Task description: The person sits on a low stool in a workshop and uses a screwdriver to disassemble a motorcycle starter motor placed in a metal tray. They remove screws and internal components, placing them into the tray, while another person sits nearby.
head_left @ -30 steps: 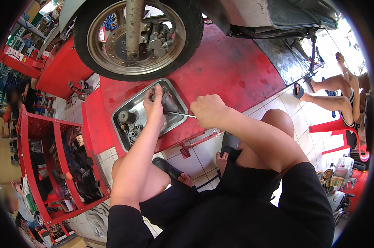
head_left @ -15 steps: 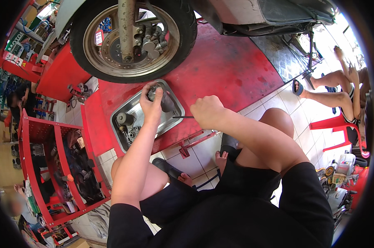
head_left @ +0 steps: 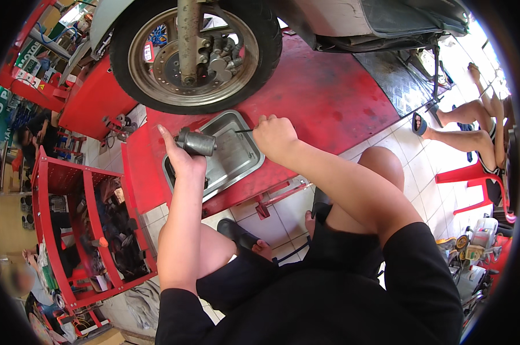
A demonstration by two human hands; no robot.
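**Loose cylinder in hand, work seemingly part-way**

One metal cylinder [head_left: 198,144] is cradled by the left hand [head_left: 185,162], thumb spread away, at the left side of one metal tray [head_left: 235,158]. One slim dark tool [head_left: 244,131] is clenched in the right hand [head_left: 277,139], its end apart from the cylinder. The cylinder is already loose; what is left cannot be told. Any tray contents behind the left hand cannot be counted. One red desk [head_left: 329,86] is seen beneath; beyond, one front wheel [head_left: 156,95] is fitted.
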